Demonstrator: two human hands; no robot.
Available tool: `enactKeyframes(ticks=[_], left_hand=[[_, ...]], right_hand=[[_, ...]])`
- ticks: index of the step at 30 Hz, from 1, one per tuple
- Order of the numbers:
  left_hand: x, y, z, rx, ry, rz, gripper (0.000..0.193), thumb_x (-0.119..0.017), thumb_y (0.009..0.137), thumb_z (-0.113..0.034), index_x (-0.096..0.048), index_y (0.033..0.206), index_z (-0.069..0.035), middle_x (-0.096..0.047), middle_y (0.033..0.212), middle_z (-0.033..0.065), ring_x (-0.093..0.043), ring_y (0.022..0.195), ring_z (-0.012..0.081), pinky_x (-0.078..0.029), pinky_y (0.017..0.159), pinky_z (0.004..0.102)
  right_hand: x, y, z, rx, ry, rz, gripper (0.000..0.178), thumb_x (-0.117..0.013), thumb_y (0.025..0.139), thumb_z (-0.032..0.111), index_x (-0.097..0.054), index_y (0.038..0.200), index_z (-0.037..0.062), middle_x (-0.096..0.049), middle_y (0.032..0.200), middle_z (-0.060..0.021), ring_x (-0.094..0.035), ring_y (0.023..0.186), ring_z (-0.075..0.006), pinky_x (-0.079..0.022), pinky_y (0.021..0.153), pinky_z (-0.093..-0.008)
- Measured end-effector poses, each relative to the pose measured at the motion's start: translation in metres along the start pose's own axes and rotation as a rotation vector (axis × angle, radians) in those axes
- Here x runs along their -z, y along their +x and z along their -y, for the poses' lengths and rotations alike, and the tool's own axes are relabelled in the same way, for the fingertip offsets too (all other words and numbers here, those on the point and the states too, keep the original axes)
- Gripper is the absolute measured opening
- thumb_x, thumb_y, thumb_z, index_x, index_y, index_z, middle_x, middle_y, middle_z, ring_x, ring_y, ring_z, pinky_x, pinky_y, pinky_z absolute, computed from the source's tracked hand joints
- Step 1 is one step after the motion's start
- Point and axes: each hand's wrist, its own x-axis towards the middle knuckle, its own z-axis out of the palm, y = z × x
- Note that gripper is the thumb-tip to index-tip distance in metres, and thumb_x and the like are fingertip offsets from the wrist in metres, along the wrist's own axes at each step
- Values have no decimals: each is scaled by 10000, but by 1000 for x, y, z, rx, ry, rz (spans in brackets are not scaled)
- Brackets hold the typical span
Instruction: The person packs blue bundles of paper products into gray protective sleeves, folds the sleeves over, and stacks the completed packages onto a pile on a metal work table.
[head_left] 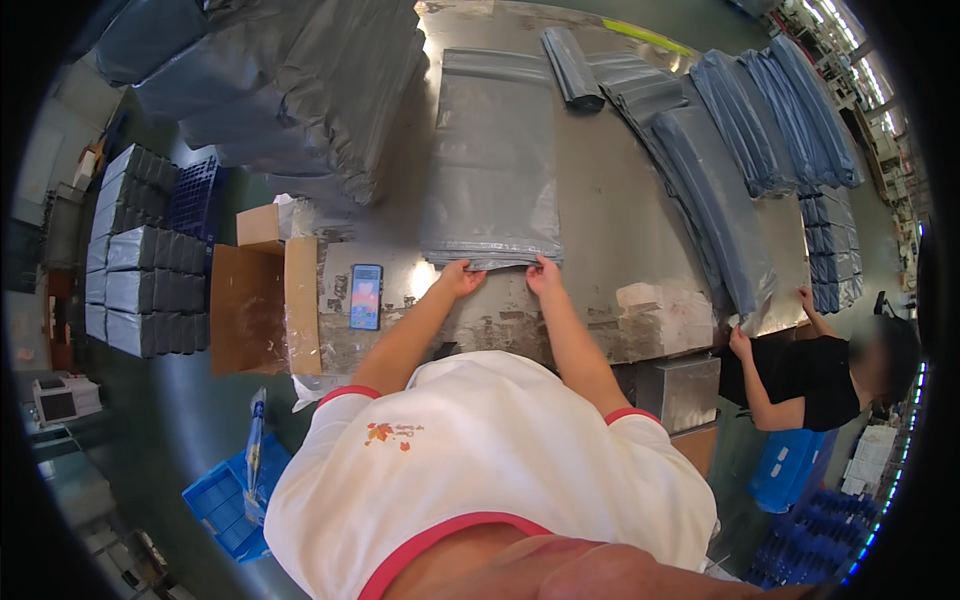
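Note:
A stack of flat grey plastic bags (495, 165) lies lengthwise on the metal table in front of me. My left hand (462, 279) grips the near edge of the stack at its left corner, the fingers curled over it. At the right corner of that edge, my right hand (542, 276) pinches the plastic between thumb and fingers. Between my hands the edge looks bunched into several layers. Beyond the stack's far right corner rests a rolled grey bag bundle (573, 70).
Tall piles of grey bags (290, 90) stand at left, more bag stacks (715, 200) at right. A phone (366, 297) lies left of my arm, beside an open cardboard box (250, 300). A co-worker (810, 375) handles bags at the right table edge. Blue crates (225, 505) are on the floor.

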Motion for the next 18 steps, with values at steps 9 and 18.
enactKeyframes(ticks=[9,18], left_hand=[[15,-1,9,63,273,100,210,-398,825,-111,-478,956,32,-564,944,143,-555,880,213,-485,710,259],[26,-6,27,80,382,-52,263,-353,845,-138,-449,1041,7,-550,1012,122,-557,884,209,-484,694,251]], right_hand=[[9,-20,8,50,-444,-41,217,-639,707,184,-445,689,90,-470,560,-14,-442,440,-100,-280,316,-173],[45,-11,14,354,-256,-304,167,-622,682,65,-467,739,41,-533,653,-66,-509,489,-126,-316,302,-182]])
